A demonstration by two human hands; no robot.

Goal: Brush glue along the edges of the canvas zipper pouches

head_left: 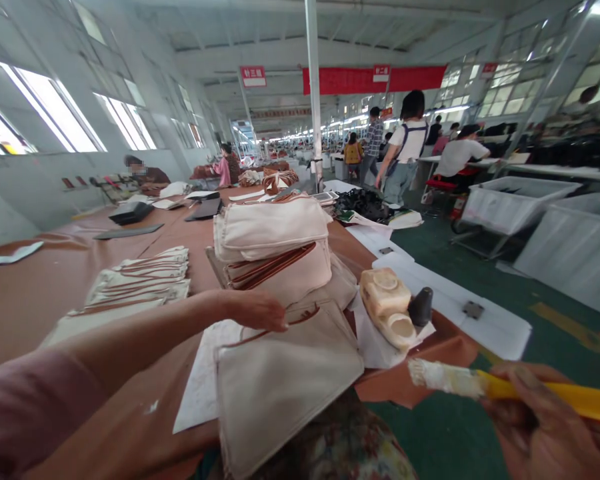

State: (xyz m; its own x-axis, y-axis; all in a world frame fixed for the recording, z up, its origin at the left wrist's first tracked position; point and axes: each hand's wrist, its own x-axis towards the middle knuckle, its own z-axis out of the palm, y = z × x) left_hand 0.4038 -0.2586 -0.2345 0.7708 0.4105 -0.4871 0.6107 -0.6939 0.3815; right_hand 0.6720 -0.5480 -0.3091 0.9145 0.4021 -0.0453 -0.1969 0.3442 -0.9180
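My left hand (257, 310) pinched brown strap (300, 319) of canvas bag (290, 387), lower centre, holding it flat. My right hand (545, 427), lower right, clamped on yellow brush (480, 383), gluey bristles held off cloth. Hands well apart. Glue bottle (387, 307) lay beside bag, handy.

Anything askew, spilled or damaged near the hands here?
The yellowed jug beside the canvas bag appears to lie on its side on paper, crusted with residue. The brush in the right hand has caked bristles. No spill shows.

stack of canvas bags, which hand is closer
Left. The left hand sits just in front of the stack of canvas bags; the right hand holds a yellow-handled brush off the table edge.
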